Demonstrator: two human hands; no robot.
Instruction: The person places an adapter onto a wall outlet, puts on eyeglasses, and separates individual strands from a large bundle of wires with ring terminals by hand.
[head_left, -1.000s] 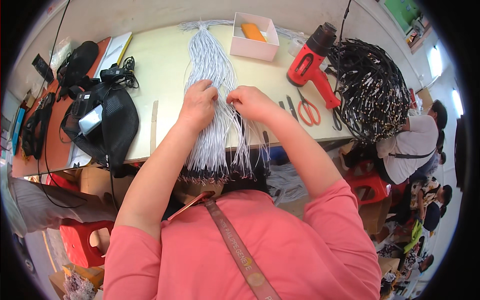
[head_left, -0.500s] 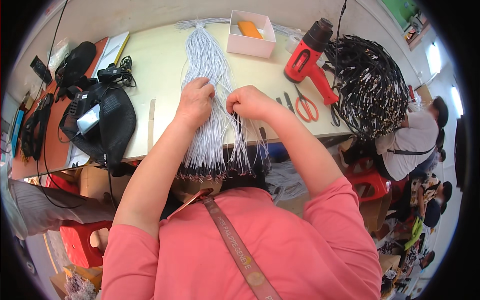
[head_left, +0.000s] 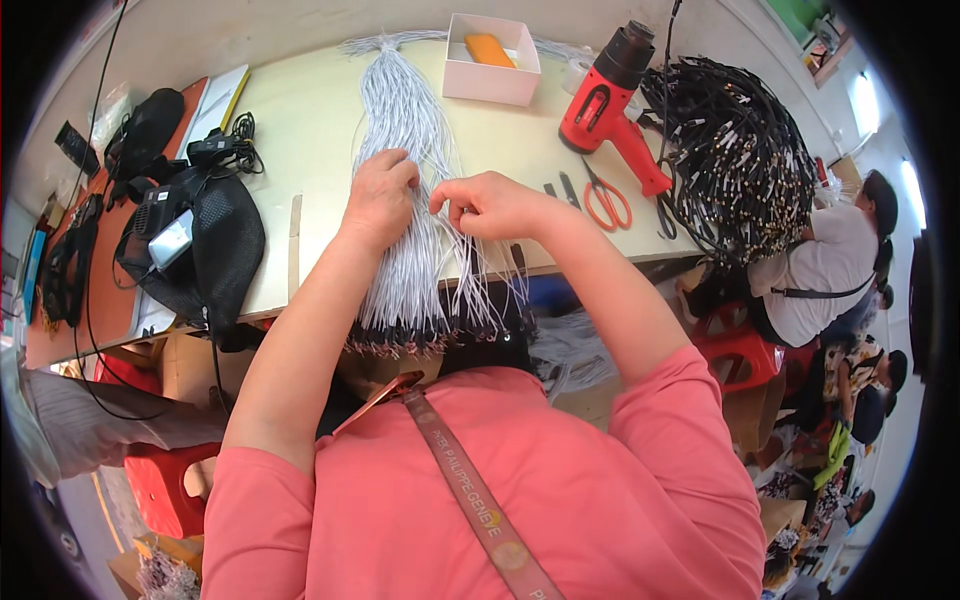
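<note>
A long bundle of thin white wires (head_left: 405, 100) runs down the table toward me, fanning out over the front edge into dark-sleeved ends with bare tips. My left hand (head_left: 383, 197) is closed on the bundle about halfway along, its fingertips hidden among the strands. Just to its right, my right hand (head_left: 492, 207) has its fingers curled at a thinner group of strands split off from the main bundle. Its index finger is bent out toward the wires, and the exact grip is partly hidden.
A white open box (head_left: 492, 75) with an orange block inside stands at the back. To the right are a red heat gun (head_left: 615, 115), orange-handled scissors (head_left: 606, 203) and a heap of black cables (head_left: 735, 160). A black mesh bag (head_left: 222, 245) lies left. People sit far right.
My right hand has moved slightly left, nearer the main bundle, and its index finger has loosened from a tight pinch. My left hand keeps its hold on the wires.
</note>
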